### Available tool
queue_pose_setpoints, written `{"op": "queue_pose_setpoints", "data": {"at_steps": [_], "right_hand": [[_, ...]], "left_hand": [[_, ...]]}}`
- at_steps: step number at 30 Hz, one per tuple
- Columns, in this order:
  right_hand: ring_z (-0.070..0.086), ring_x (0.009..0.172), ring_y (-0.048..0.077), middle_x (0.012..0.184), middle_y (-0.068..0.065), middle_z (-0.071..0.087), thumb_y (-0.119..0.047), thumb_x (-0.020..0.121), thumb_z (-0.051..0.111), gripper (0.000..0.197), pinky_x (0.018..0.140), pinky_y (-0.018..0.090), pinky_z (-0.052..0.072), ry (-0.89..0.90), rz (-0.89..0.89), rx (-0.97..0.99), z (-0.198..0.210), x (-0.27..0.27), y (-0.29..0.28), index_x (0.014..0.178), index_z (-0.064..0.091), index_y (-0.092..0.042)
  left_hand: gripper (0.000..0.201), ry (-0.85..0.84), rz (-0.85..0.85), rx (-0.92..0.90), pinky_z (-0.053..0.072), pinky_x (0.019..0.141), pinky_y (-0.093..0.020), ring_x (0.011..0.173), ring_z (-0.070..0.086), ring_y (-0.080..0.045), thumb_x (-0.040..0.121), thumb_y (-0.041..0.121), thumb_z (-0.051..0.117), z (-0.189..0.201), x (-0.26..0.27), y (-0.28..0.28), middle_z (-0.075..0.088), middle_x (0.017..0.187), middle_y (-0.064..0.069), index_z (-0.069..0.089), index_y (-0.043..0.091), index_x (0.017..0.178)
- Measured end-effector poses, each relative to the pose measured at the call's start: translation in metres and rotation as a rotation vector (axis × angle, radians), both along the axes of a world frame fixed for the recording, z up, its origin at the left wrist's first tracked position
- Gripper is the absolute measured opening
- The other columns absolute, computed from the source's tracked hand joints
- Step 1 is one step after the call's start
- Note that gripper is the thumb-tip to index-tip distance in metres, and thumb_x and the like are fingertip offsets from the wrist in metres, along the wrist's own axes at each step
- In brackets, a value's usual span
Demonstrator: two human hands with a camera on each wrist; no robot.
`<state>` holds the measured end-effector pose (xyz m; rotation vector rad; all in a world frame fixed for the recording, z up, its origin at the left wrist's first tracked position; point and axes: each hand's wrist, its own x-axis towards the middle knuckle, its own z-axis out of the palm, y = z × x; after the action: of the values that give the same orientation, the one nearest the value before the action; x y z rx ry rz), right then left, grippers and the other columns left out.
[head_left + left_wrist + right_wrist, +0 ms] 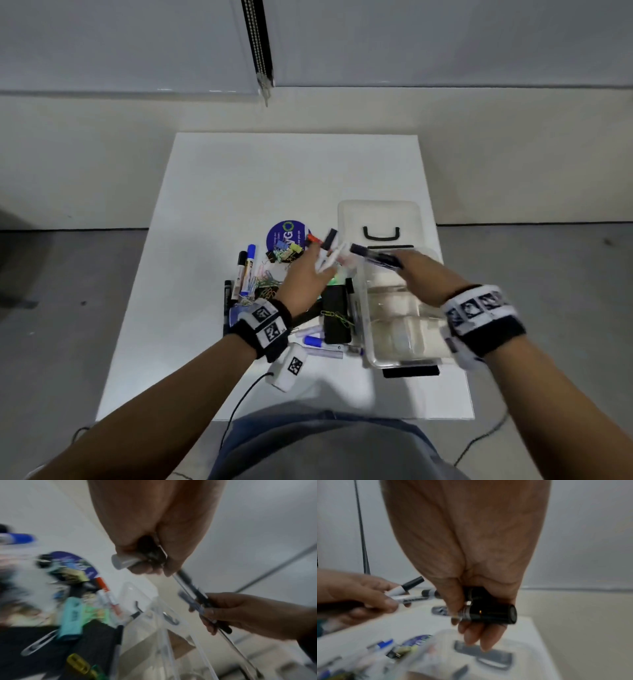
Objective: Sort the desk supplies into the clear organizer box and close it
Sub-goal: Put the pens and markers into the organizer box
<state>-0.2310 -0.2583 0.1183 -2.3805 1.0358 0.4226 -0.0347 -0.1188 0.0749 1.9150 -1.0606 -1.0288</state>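
Note:
The clear organizer box (371,329) stands open at the right of the white table, its lid (376,214) lying flat behind it. My left hand (317,269) hovers by the box's far left corner and grips white markers (330,251) with black caps, also seen in the left wrist view as white markers (123,561). My right hand (409,265) is over the far end of the box and grips a dark marker (375,257), shown close up as the dark marker (489,614). The two hands are close together. Both wrist views are blurred.
Loose supplies lie left of the box: markers (245,270), coloured binder clips (286,251) on a purple round disc (279,233), paper clips (265,279), a black case (337,315) and a blue-capped marker (320,344). A black cable (239,401) hangs off the near table edge.

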Motion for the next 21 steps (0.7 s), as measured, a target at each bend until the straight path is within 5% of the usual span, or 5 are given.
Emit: {"op": "queue_pose_setpoints", "data": {"at_steps": [3,5,13,18,21], "right_hand": [[0.060,0.107,0.030,0.119,0.012,0.056,-0.009,0.093,0.043,0.032,0.080,0.035,0.045,0.397,0.173,-0.144,0.005,-0.039,-0.009,0.124,0.051,-0.014],[0.061,0.110,0.030,0.122,0.012,0.058,-0.012,0.094,0.043,0.034,0.087,0.035,0.048,0.469,0.253,-0.144,-0.007,-0.046,0.000,0.126,0.052,-0.014],[0.063,0.107,0.025,0.119,0.009,0.065,-0.016,0.092,0.054,0.030,0.086,0.028,0.047,0.177,0.093,0.101,-0.039,-0.048,0.014,0.121,0.060,-0.014],[0.065,0.092,0.030,0.099,0.010,0.069,-0.010,0.084,0.053,0.016,0.078,0.035,0.051,0.222,-0.101,0.013,-0.014,-0.075,0.004,0.087,0.068,-0.014],[0.064,0.096,0.031,0.104,0.010,0.068,-0.009,0.087,0.050,0.021,0.080,0.037,0.053,0.193,-0.232,-0.049,-0.009,-0.074,0.006,0.100,0.067,-0.013]], "left_hand": [[0.032,-0.090,-0.201,0.004,0.046,0.045,-0.020,0.056,0.057,-0.014,0.097,0.030,0.052,0.004,-0.025,-0.015,0.063,0.091,-0.004,0.045,0.016,0.125],[0.033,-0.214,-0.365,0.024,0.045,0.048,-0.022,0.058,0.057,-0.016,0.097,0.029,0.052,0.003,-0.042,-0.022,0.062,0.087,-0.005,0.045,0.013,0.124],[0.036,-0.478,-0.631,0.138,0.054,0.078,-0.040,0.093,0.065,-0.029,0.092,0.037,0.058,-0.006,-0.069,-0.054,0.067,0.105,-0.011,0.056,0.015,0.119],[0.029,-0.520,-0.750,0.130,0.047,0.068,-0.031,0.093,0.065,-0.029,0.089,0.030,0.062,-0.017,-0.099,-0.067,0.068,0.103,-0.010,0.062,0.016,0.115],[0.028,-0.443,-0.765,0.108,0.046,0.072,-0.032,0.094,0.064,-0.030,0.090,0.026,0.061,-0.022,-0.114,-0.070,0.068,0.103,-0.012,0.061,0.015,0.116]]}}
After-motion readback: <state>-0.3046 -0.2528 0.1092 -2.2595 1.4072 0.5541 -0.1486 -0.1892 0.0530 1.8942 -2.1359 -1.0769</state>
